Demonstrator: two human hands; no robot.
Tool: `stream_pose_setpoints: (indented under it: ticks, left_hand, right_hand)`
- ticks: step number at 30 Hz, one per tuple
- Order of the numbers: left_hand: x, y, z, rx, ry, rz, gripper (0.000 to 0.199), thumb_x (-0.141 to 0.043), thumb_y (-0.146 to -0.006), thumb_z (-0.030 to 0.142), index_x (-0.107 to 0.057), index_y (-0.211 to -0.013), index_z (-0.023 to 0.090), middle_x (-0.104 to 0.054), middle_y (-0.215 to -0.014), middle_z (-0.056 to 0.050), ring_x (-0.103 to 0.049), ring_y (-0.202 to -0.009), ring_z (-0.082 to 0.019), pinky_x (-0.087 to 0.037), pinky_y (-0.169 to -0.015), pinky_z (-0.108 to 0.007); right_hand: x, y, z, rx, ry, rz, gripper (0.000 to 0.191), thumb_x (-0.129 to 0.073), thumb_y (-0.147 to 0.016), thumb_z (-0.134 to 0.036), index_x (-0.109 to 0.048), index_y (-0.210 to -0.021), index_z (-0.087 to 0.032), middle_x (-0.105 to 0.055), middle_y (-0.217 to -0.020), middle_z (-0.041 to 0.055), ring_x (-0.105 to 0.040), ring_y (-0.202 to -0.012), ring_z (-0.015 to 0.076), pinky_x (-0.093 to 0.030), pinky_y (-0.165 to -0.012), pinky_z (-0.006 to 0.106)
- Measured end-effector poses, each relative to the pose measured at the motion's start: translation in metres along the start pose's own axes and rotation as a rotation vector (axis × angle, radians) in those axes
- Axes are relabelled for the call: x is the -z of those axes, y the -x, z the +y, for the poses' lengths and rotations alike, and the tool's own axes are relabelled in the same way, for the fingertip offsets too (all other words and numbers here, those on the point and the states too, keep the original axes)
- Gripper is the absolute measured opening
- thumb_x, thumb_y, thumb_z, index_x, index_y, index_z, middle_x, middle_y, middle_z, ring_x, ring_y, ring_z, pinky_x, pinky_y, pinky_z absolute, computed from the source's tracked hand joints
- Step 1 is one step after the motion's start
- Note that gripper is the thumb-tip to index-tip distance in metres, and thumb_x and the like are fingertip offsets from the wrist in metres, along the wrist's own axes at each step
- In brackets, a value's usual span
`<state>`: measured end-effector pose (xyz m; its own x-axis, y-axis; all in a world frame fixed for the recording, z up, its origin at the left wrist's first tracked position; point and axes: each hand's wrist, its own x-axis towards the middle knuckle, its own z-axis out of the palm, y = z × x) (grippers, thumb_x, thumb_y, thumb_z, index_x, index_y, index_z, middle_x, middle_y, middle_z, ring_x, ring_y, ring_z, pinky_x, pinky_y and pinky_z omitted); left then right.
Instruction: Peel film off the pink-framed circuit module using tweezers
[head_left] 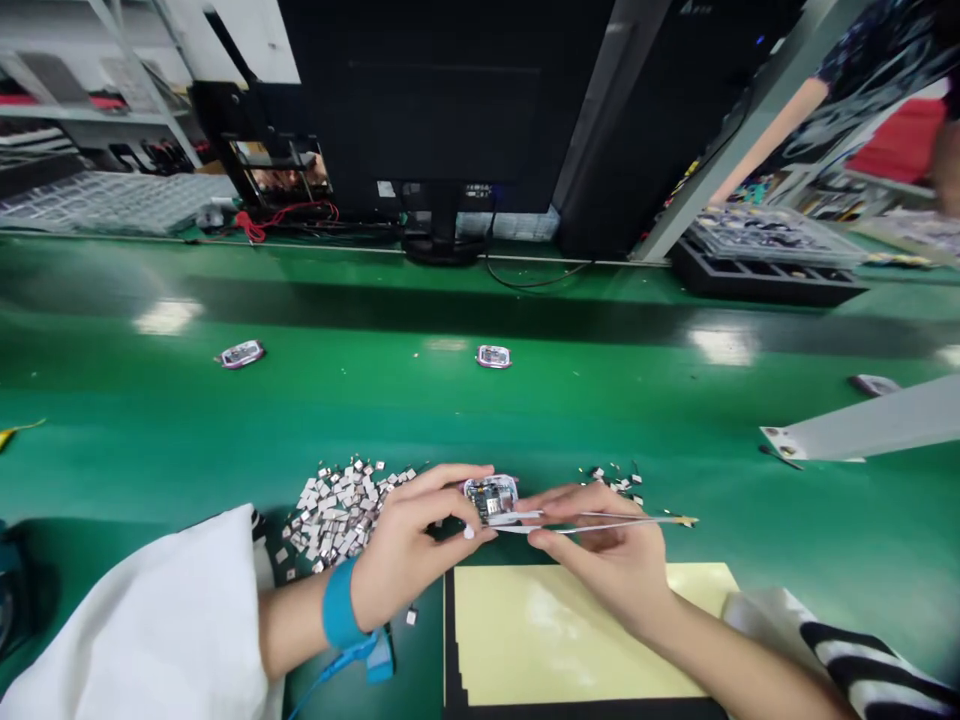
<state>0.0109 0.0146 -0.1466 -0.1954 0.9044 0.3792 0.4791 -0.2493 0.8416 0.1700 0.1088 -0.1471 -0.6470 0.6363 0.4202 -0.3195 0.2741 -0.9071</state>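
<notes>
Looking down from the head camera at a left hand [409,555] pinching a small circuit-board module [491,498] between thumb and fingertips, just above a green bench mat [450,420]. Right hand [600,550] closed on slim steel tweezers [600,521], one end at the module's lower edge, the other jutting out to the right; actual contact impossible to tell.

Around the hands, a heap of tiny metal pieces [337,515] beside the left hand and a smaller scatter of similar pieces [615,482] just past the right. Blue wrist strap [339,605] with its cord [345,660] on the left wrist, white sleeve [127,620] behind it, striped sleeve [847,660] at the right arm. Pale yellow sheet [570,630] under the right hand.

Farther along the mat, two similar modules [241,353] [493,356] lying well apart. Beyond them, a black monitor [442,100], a black tray [769,280], and another person's forearm [772,130].
</notes>
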Motion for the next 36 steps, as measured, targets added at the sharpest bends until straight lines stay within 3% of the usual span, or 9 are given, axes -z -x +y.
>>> stream_pose_setpoints:
  ticks: [14, 26, 36]
  left_hand:
    - [0.0017, 0.0023, 0.0022, -0.087, -0.004, -0.017, 0.014, -0.066, -0.067, 0.010, -0.054, -0.062, 0.014, -0.058, -0.105, -0.005, -0.058, -0.091, -0.014, -0.048, -0.078, -0.022]
    - [0.0036, 0.0005, 0.0012, -0.151, -0.073, -0.018, 0.010, -0.069, -0.066, 0.016, -0.060, -0.071, 0.016, -0.061, -0.100, -0.006, -0.059, -0.088, -0.015, -0.050, -0.077, -0.023]
    - [0.0022, 0.0027, 0.0024, -0.149, -0.005, -0.037, 0.008, -0.067, -0.068, 0.017, -0.060, -0.071, 0.015, -0.060, -0.102, -0.008, -0.059, -0.090, -0.015, -0.050, -0.079, -0.023]
  right_hand:
    - [0.0045, -0.0033, -0.0071, 0.040, 0.067, -0.068, 0.027, -0.067, -0.066, -0.001, -0.060, -0.085, -0.019, -0.065, -0.088, 0.0042, -0.062, -0.082, 0.0175, -0.054, -0.073, 0.029]
    - [0.0001, 0.0018, -0.0052, -0.043, -0.008, 0.066, 0.022, -0.065, -0.068, -0.003, -0.060, -0.080, -0.021, -0.065, -0.082, 0.0023, -0.063, -0.079, 0.0155, -0.054, -0.071, 0.024]
    - [0.0039, 0.0010, -0.0070, -0.054, -0.009, -0.047, 0.028, -0.065, -0.068, 0.000, -0.060, -0.084, -0.022, -0.065, -0.086, 0.0005, -0.062, -0.083, 0.0145, -0.053, -0.075, 0.024]
